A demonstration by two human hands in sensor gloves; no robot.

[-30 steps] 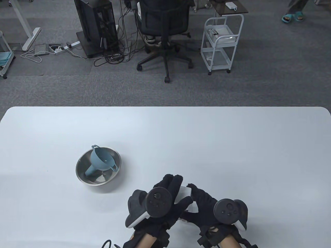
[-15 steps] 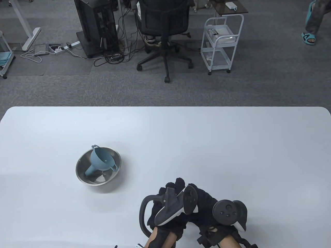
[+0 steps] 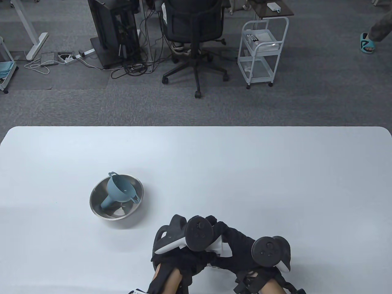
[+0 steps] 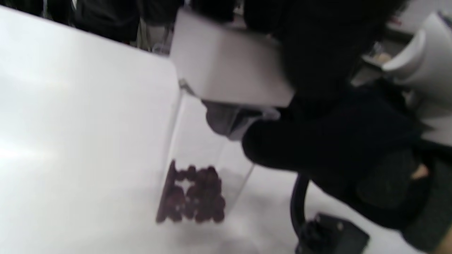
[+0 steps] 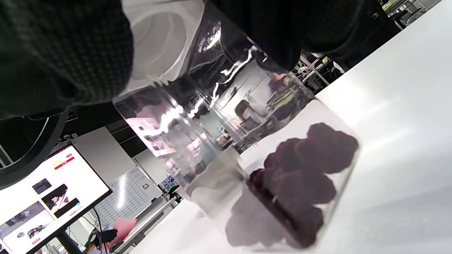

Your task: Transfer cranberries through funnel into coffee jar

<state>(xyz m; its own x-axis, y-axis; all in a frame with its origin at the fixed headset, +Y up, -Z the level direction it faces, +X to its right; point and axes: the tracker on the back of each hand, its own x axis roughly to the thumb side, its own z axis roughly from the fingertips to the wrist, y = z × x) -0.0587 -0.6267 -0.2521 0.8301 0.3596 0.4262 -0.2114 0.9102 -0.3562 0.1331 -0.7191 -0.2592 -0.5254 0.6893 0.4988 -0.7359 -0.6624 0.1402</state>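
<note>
Clear coffee jar [image 4: 208,141] (white lid [image 4: 226,67]), cranberries [image 4: 194,195] inside

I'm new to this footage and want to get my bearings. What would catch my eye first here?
Both gloved hands, left hand and right hand, meet at the table's near edge around a clear jar with a white lid. Dark red cranberries lie in the bottom of that jar. Further left, a blue funnel lies tipped inside a steel bowl.

One funnel [image 3: 120,191], one steel bowl [image 3: 99,208], one lidded jar [image 4: 208,155], cranberries [image 4: 194,197] uncountable, two hands.
</note>
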